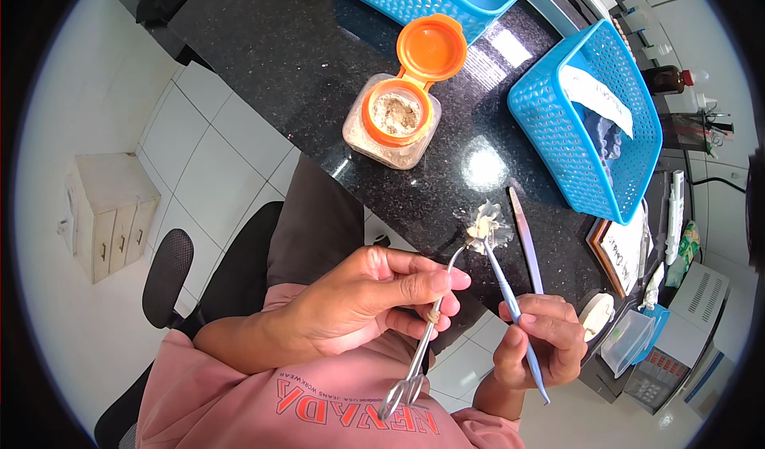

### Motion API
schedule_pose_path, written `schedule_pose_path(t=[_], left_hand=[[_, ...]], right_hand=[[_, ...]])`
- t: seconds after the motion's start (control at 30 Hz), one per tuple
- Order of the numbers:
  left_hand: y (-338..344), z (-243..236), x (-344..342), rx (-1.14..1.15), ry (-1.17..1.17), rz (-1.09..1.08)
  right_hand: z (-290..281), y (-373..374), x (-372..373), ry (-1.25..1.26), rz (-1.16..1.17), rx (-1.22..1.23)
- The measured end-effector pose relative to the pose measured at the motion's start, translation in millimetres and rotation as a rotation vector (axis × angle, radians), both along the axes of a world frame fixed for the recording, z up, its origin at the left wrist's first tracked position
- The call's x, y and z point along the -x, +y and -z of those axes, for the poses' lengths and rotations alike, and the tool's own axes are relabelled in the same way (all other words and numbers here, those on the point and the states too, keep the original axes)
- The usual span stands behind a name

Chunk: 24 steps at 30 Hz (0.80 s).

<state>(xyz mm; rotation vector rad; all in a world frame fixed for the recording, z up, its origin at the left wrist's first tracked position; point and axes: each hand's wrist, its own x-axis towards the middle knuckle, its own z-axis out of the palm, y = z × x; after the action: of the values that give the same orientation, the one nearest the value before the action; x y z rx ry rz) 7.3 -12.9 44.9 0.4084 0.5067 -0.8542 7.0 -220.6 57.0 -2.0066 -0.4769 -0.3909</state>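
Observation:
My left hand (390, 298) is closed around a slim metal tool (420, 353) with a bent tip, looped handle ends and a tan band round its shaft. In my right hand (542, 341) I pinch a thin blue spatula (510, 294). The tips of both tools meet at a small lump of cream-coloured paste (482, 227), over a smear on the counter; whether the lump sits on a tip or on the counter I cannot tell. Just right of it lies a second spatula (526, 242) with a purple handle.
An uncapped clear jar (374, 142) of beige powder stands on the dark speckled counter (279, 74), its orange lid (431, 47) hinged back. Two blue baskets (550, 122) stand farther back. At the right are a white round piece (596, 315) and a clear tub (627, 341).

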Motion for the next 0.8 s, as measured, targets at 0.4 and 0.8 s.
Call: schedule_pose_path(t=[0.4,0.8], left_hand=[[2.0,1.7,0.9,0.054,0.025,-0.003],[-1.8,3.9,3.3,0.015,-0.006,-0.029]], right_hand=[[0.0,2.0,0.1,-0.033,-0.017,0.008],[-2.6,-0.7,-0.9,-0.001,-0.054,0.025]])
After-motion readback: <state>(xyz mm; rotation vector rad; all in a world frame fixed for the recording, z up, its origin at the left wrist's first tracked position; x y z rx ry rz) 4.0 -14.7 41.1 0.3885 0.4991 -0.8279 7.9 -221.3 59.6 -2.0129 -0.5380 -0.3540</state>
